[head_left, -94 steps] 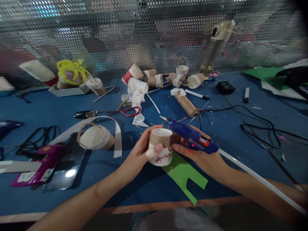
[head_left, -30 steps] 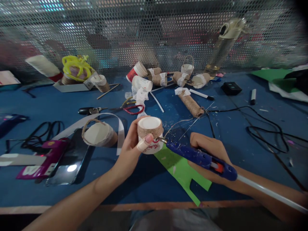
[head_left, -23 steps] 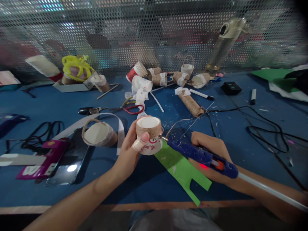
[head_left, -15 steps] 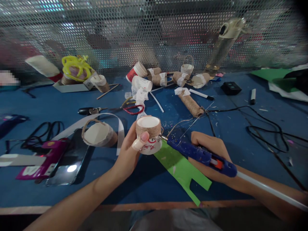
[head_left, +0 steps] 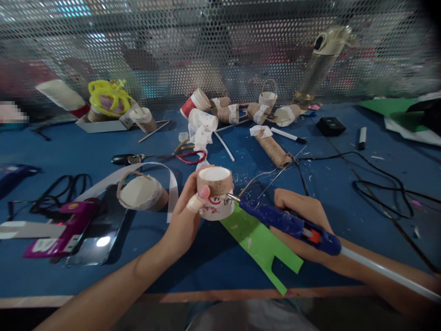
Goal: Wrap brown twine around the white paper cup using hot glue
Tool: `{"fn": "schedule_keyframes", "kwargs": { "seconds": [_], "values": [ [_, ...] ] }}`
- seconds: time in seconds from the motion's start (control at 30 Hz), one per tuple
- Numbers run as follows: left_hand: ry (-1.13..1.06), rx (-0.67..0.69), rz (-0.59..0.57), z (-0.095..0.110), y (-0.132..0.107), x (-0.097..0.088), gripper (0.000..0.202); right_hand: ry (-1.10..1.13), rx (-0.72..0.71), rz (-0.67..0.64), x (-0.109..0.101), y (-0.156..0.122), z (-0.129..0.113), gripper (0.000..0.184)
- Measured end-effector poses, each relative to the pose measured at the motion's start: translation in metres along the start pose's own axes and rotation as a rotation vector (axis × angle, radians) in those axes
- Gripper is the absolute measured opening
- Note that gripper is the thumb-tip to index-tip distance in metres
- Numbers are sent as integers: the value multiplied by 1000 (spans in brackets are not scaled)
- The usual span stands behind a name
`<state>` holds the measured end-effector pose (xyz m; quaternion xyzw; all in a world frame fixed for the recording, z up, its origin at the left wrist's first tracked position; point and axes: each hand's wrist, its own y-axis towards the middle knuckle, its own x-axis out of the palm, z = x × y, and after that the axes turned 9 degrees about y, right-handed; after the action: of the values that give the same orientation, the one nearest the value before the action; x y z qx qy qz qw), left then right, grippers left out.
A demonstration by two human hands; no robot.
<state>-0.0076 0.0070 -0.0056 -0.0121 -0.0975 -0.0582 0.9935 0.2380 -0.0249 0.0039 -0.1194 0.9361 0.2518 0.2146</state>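
bare blue table (head_left: pixel 344 216) right of hands, cable (head_left: pixel 379 184) beyond, cups (head_left: pixel 237 110) behind

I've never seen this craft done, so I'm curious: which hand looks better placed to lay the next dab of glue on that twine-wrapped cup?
Probably the right hand: it grips the blue glue gun, whose nozzle is at the cup just under the twine band. The left hand is wrapped around the cup.

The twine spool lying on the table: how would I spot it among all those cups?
On the blue table, look just beyond the right hand. The twine spool lies there on its side, alone: a long thin brown roll, not a short cup.
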Motion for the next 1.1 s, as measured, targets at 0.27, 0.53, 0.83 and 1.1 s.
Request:
{"fn": "schedule_keyframes", "kwargs": {
  "seconds": [0.27,0.53,0.83,1.1],
  "values": [
    [-31,-24,17,2,1,1,51,4,31,18,0,2,-1,35],
    [10,-35,-51,-2,-1,-1,51,27,25,-26,0,-2,1,36],
    [-46,-33,-23,-2,0,0,50,42,40,1,0,0,-3,34],
    [-52,-34,22,0,2,0,48,29,38,24,-1,3,-2,36]
  ]
}}
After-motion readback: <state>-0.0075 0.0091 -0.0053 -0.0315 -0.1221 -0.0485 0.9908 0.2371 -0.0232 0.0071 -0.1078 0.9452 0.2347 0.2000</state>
